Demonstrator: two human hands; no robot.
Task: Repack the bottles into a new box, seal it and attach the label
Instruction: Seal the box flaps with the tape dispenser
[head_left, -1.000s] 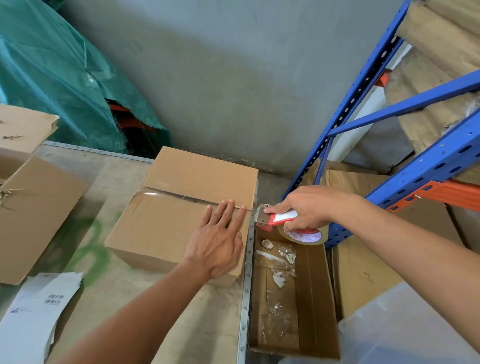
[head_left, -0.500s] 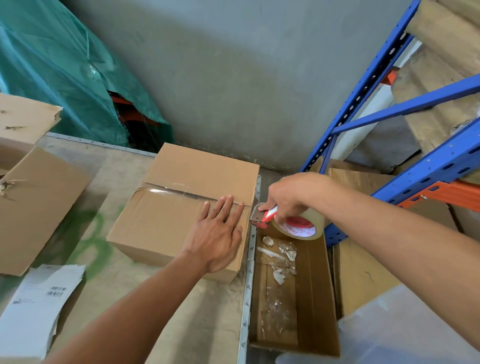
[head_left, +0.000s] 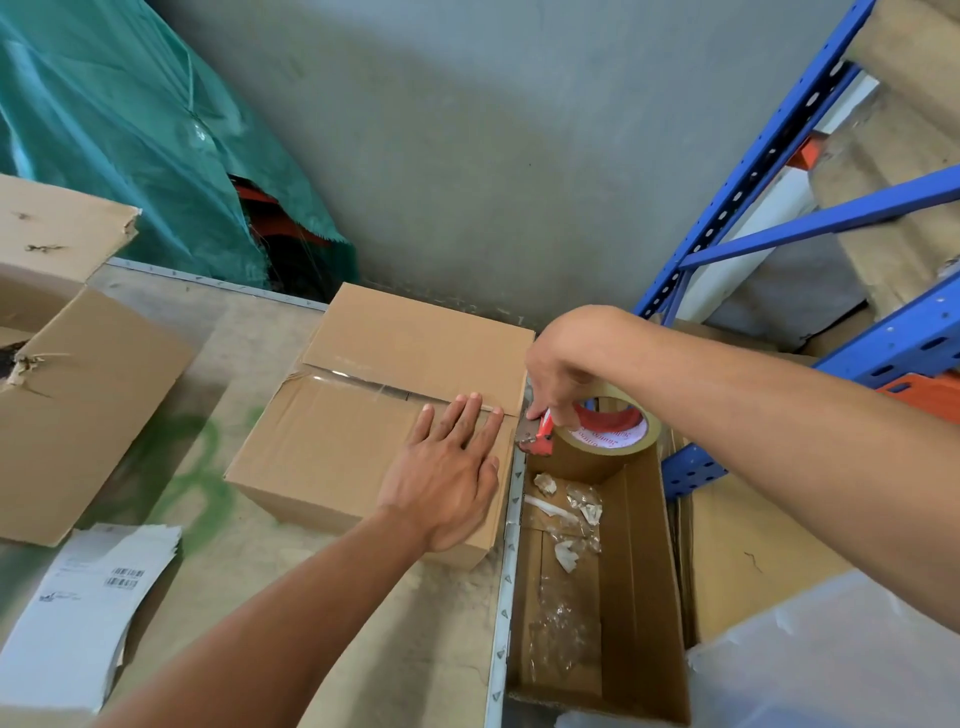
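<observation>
A closed brown cardboard box (head_left: 363, 415) sits on the worktable, with clear tape running along its top seam. My left hand (head_left: 447, 467) lies flat on the box top near its right edge, fingers spread over the tape end. My right hand (head_left: 561, 374) grips a red tape dispenser (head_left: 540, 436) with a brown tape roll (head_left: 608, 436), held just past the box's right edge and tipped downward. No bottles are visible.
A stack of white labels (head_left: 83, 613) lies at the table's front left. Two open cardboard boxes (head_left: 67, 395) stand at left. A narrow open box (head_left: 644, 571) with tape scraps sits beside the table's metal edge. Blue shelving (head_left: 779, 156) rises at right.
My right hand has rolled over and tipped the tape dispenser downward at the box's right edge. My left hand stays flat on the box top.
</observation>
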